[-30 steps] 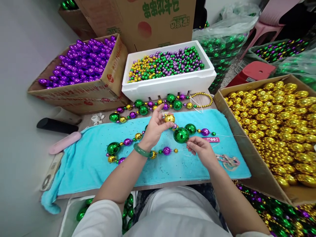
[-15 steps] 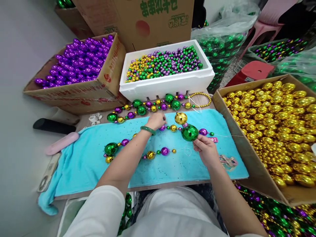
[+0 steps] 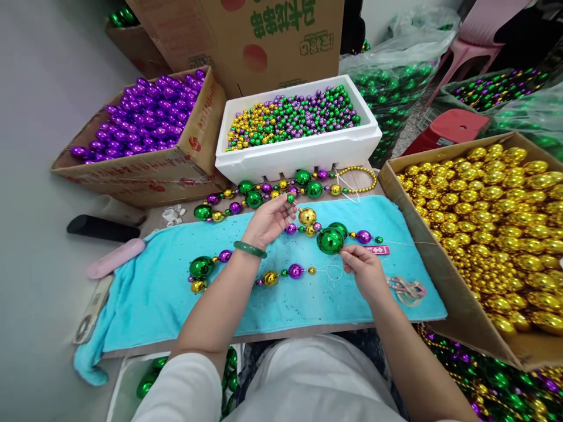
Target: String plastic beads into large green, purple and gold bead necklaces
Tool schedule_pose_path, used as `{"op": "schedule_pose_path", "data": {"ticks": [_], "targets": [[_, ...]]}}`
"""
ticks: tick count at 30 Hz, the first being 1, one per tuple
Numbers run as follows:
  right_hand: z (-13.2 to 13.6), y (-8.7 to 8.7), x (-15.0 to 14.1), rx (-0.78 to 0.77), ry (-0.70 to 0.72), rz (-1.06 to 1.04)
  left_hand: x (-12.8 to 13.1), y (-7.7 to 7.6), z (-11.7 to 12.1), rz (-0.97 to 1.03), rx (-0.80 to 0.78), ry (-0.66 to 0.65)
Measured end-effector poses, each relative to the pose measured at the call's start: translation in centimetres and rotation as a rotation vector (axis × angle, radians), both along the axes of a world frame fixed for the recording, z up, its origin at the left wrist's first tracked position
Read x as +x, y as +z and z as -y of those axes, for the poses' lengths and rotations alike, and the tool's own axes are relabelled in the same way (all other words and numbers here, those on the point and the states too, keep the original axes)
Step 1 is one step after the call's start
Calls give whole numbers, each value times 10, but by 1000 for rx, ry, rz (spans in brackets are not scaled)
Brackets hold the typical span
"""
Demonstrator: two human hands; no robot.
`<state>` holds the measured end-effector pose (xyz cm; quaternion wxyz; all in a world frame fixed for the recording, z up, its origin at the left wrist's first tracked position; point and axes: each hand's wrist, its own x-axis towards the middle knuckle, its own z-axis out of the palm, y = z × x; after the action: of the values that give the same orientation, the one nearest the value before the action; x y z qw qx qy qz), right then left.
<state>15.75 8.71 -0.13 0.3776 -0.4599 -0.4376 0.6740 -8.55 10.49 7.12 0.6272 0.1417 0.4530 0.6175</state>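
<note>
My left hand [image 3: 269, 223], with a green bangle [image 3: 250, 249] at the wrist, is raised over the towel and pinches a small green bead [image 3: 291, 198] at its fingertips. Just right of it hangs a shiny gold bead [image 3: 307, 216], in line with a large green bead [image 3: 329, 241]. My right hand [image 3: 364, 269] is closed at the lower right edge of that large bead, fingertips gripping it or its string. Behind, a string of purple, gold and green beads lies on the turquoise towel [image 3: 281, 308], with a purple bead [image 3: 363, 237] near its right end.
A finished-looking bead necklace [image 3: 254, 199] lies beyond the towel. Behind it stand a box of purple beads [image 3: 193, 152] and a white foam box [image 3: 299, 149] of small beads. A carton of gold beads [image 3: 457, 299] borders the right. A pink object [image 3: 116, 258] lies left.
My left hand has lifted from the string and turned, and a small green bead now shows in its fingertips. The large green bead in my right hand has shifted slightly left.
</note>
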Motion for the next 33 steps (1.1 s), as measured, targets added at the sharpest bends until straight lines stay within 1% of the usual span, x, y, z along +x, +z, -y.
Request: {"op": "schedule_pose_path", "data": {"ticks": [4, 10, 15, 19, 22, 27, 30, 33], "targets": [[2, 4, -2, -1, 3, -4, 3, 5, 5, 18, 14, 19], [4, 7, -1, 7, 2, 3, 4, 6, 8, 30, 29, 54], [5, 5, 2, 16, 3, 15, 8, 7, 9, -35, 67, 53], [5, 5, 1, -4, -26, -2, 14, 9, 12, -151, 169, 90], [7, 9, -2, -13, -51, -61, 19, 12, 15, -200, 220, 80], [8, 18, -5, -58, -63, -256, 18, 13, 18, -166, 191, 20], [8, 16, -4, -109, -47, -322, 18, 14, 18, -170, 179, 40], [4, 7, 0, -122, 11, -282, 23, 19, 21, -303, 233, 55]]}}
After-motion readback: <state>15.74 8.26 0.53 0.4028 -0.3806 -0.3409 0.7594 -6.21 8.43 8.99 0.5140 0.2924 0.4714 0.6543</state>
